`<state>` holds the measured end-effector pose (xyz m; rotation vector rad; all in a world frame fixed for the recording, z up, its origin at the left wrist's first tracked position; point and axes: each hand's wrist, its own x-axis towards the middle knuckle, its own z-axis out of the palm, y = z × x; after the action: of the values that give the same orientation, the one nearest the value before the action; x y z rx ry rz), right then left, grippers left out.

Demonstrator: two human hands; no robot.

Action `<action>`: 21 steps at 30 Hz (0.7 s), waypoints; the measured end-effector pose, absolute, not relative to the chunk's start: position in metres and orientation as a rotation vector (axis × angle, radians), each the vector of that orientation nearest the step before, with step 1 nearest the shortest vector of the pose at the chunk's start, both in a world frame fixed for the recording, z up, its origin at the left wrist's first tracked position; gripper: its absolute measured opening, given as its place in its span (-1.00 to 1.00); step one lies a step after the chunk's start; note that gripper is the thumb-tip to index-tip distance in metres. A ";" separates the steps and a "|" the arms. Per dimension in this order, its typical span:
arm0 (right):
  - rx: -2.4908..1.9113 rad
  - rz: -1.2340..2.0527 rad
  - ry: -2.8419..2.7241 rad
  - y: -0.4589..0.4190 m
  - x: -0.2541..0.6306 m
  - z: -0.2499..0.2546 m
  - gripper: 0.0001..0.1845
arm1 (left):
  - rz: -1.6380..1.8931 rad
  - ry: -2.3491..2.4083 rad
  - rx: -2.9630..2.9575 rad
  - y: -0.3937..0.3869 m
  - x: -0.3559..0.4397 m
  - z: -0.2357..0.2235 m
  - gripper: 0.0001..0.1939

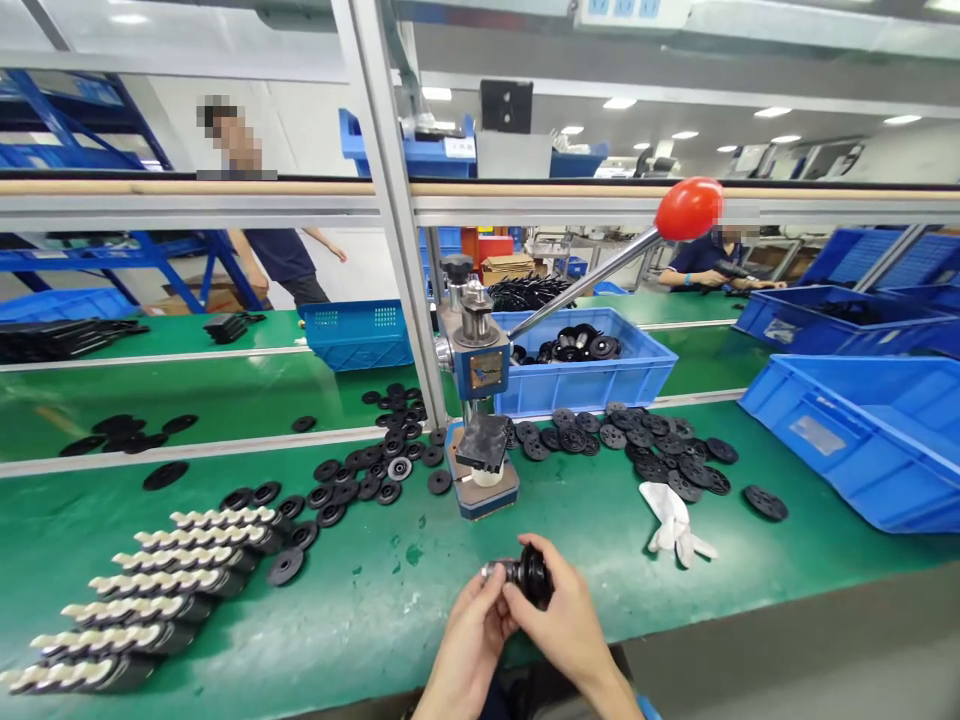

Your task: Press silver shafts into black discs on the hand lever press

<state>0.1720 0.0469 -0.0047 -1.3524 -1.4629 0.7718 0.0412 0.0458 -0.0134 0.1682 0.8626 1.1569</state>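
Close to the table's front edge, my two hands hold one black round part with a metal shaft. The fingers of my left hand are closed round its shaft end. My right hand grips the wider black disc end. Beyond them stands a blue hand press with a long lever ending in a red knob. A black block rests on the press base. Many loose black discs lie left of the press, and further black discs lie to its right.
Rows of black parts with cream wavy tops fill the left front. A white glove lies at right. Blue bins stand at right and behind the press. A metal post rises beside it. Two people are across the bench.
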 end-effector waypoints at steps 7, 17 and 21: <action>-1.130 1.108 -0.800 0.140 0.216 0.039 -0.52 | 1.202 0.938 0.336 0.041 0.009 -0.018 -0.54; -0.898 1.165 -0.608 0.247 0.246 0.166 -0.69 | 1.533 1.329 0.615 0.028 -0.040 -0.023 -0.65; -0.924 1.044 -0.843 0.188 0.243 0.103 -0.87 | 1.664 2.068 0.916 0.034 -0.108 -0.018 -0.74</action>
<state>0.2433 0.1885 0.1026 -0.9245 -0.8429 1.0440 -0.1085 0.0345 -0.0182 0.9163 2.0677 1.6642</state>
